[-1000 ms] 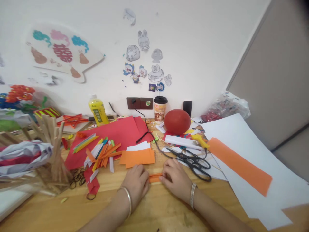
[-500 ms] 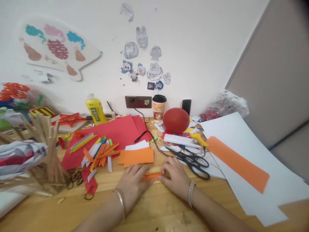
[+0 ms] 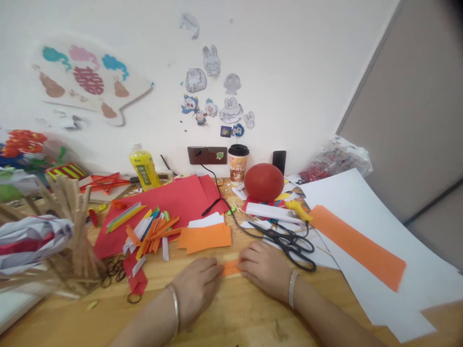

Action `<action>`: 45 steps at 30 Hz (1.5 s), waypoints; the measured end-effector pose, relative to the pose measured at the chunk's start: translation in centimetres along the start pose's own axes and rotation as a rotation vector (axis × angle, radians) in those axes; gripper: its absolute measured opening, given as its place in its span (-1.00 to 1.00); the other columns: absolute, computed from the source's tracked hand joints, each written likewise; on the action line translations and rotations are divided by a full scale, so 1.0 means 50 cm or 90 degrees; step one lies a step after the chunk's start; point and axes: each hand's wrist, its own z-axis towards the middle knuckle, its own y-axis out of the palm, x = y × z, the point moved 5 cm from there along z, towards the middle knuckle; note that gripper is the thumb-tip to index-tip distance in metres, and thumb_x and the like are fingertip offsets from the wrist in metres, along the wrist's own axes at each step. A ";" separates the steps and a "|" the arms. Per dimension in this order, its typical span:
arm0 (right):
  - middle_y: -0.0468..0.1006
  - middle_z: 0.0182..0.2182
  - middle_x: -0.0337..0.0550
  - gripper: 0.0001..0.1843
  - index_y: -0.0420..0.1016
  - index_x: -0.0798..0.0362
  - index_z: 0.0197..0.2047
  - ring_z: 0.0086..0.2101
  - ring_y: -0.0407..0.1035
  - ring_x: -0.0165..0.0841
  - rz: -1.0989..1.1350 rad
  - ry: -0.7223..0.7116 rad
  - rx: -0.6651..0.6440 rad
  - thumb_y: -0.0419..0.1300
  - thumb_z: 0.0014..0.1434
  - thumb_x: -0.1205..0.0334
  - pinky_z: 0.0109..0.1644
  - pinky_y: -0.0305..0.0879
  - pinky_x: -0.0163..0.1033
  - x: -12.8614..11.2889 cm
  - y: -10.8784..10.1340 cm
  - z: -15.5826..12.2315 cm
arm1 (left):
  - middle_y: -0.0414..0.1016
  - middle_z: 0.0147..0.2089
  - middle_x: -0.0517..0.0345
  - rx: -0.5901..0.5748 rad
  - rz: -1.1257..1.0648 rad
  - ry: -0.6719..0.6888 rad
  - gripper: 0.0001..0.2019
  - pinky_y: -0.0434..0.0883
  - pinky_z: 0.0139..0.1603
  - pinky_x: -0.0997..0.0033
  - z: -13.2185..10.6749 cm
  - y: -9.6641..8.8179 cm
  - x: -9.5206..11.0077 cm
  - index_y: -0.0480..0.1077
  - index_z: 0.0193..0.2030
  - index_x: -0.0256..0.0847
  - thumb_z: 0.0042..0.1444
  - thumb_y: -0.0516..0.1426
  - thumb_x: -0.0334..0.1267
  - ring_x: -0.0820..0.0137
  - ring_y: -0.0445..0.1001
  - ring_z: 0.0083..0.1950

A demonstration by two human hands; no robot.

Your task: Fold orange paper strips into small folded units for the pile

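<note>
A: What are the two hands doing?

B: Both lie low on the wooden table point(image 3: 231, 318), palms down. The left hand point(image 3: 197, 289) presses its fingertips on the left end of a small orange paper strip point(image 3: 231, 268). The right hand point(image 3: 265, 272) presses on the right end of the same strip. The fingers of both hands are bent a little and kept close together, not spread wide. They rest on the paper and do not wrap around it.

A: Where is the strip, exactly?

B: It lies flat on the table, between the two hands. Only its middle part shows, because both ends are hidden under the fingers.

A: What is around it?

B: Just behind it is a stack of orange paper point(image 3: 206, 237). To the right of that, black scissors point(image 3: 289, 241) lie near the right hand but do not touch it. More to the left is a heap of coloured paper strips point(image 3: 152, 229) on a red sheet point(image 3: 173, 197). On the far right a long orange piece point(image 3: 356, 246) lies on big white paper point(image 3: 398, 284).
</note>
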 end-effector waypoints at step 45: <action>0.41 -0.27 -0.24 -0.94 0.42 0.01 -0.37 -0.17 0.22 -0.31 0.172 0.440 -0.072 0.22 0.04 0.34 -0.10 0.08 -0.21 0.060 0.002 -0.027 | -0.19 0.34 -0.23 -0.419 -0.049 -0.305 -0.17 0.09 0.24 0.04 -0.063 0.056 0.043 -0.02 0.30 -0.34 -0.12 0.17 -0.15 0.04 -0.13 0.34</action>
